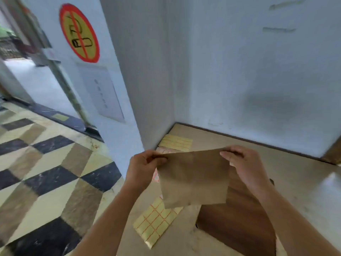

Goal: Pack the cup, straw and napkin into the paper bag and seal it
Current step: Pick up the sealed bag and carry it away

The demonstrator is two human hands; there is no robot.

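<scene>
A flat brown paper bag (193, 178) hangs in the air in front of me, above the table. My left hand (144, 167) pinches its upper left corner. My right hand (241, 163) pinches its upper right corner, thumb on the near face. The bag's mouth looks closed and flat. No cup, straw or napkin shows in this view.
A beige table (295, 182) fills the lower right, with a dark wooden board (236, 218) under the bag. Yellow sticker sheets (156, 220) lie near the table's left edge, another sheet (176, 143) lies in the far corner. White walls (258, 71) stand close behind. Checkered floor (46, 172) lies left.
</scene>
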